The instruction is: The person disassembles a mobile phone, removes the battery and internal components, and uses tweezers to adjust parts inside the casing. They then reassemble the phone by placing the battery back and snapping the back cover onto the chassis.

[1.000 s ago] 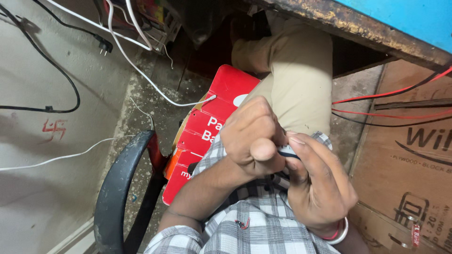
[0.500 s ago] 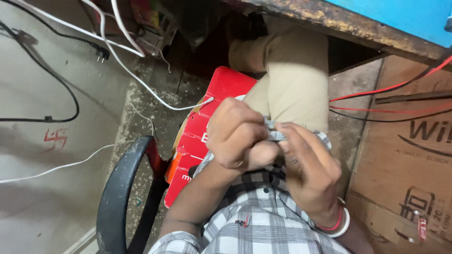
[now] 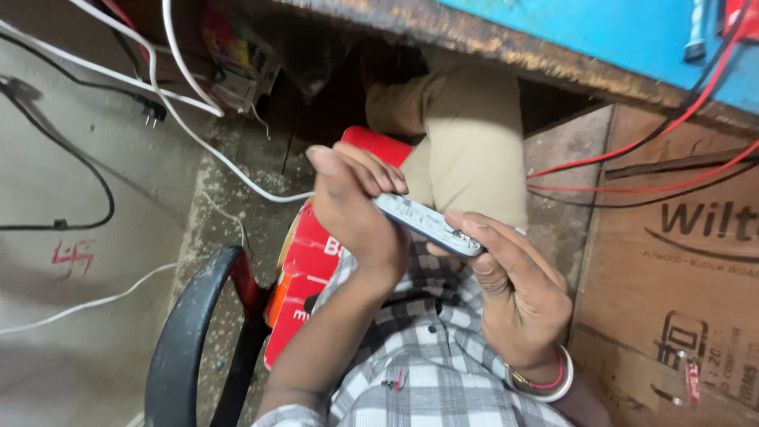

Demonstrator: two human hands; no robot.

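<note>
A slim white-grey oblong device (image 3: 423, 222) is held over my lap between both hands. My left hand (image 3: 356, 207) grips its left end, with the fingers curled over the top and the thumb raised. The fingertips of my right hand (image 3: 518, 294) pinch its right end, where a small metal part shows. That wrist wears a white and a red bangle (image 3: 553, 379). Beneath the hands are my checked shirt (image 3: 427, 372) and beige trousers (image 3: 468, 142).
A red printed box (image 3: 304, 273) lies beside my leg, next to a black chair armrest (image 3: 186, 332). White cables (image 3: 202, 138) and a black cable (image 3: 83, 198) cross the floor. Red wires (image 3: 632, 150) hang from the blue-topped table (image 3: 617, 32). A cardboard box (image 3: 680, 277) stands at right.
My hands were closed tightly together around the device. They have drawn apart, and the device now lies lengthwise in plain sight between them.
</note>
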